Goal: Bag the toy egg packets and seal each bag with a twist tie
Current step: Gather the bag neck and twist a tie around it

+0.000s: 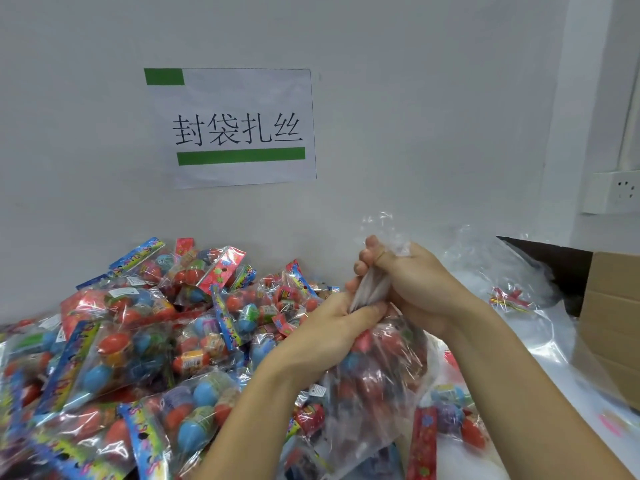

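Gripping the gathered neck of a filled clear bag, both hands, left and right, are holding their fingers curled tightly round it beside the heaped toy egg packets.

the toy egg packets, from nine to six o'clock, are clear film over red, orange and sky-blue eggs, with blue header strips speckled in yellow and pink. the bag at five o'clock is clear, its twisted neck whitish. the sign at twelve o'clock is white with black characters and green bars. the cardboard box at three o'clock is plain tan.
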Tool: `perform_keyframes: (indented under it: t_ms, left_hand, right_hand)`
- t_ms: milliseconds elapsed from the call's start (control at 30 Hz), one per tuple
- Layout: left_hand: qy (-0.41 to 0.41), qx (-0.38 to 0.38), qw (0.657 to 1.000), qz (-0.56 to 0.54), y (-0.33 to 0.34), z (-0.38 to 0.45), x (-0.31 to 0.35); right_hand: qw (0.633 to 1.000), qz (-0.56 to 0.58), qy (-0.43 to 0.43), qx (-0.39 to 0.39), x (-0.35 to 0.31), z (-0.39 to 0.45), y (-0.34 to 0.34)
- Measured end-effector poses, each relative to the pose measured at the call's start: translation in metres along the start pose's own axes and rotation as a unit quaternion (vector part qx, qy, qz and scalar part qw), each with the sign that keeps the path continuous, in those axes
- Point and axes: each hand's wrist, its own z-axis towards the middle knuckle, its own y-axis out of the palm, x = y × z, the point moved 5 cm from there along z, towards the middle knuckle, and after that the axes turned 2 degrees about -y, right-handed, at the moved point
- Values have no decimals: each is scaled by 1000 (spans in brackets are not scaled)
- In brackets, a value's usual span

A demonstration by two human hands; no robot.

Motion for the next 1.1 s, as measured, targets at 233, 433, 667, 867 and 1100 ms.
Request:
perform_keyframes:
  t_ms: [233, 433, 667, 867, 1100]
  left_hand:
    - [-36, -48, 980, -191, -4, -5, -4]
    - [-40, -113, 954, -274, 2, -10, -6]
    - [-49, -53, 972, -223, -2, -5, -6]
    - [-18, 45, 998, 30, 0, 2, 6]
    - [19, 123, 983, 133, -21, 7, 4]
  right_hand:
    - [997, 63, 32, -4, -1, -2, 2]
    - [998, 45, 35, 8, -2, -2, -3]
    - [999, 20, 28, 15, -4, -2, -4]
    - [995, -37, -17, 87, -7, -2, -7]
    - [977, -192, -47, 77, -6, 2, -16]
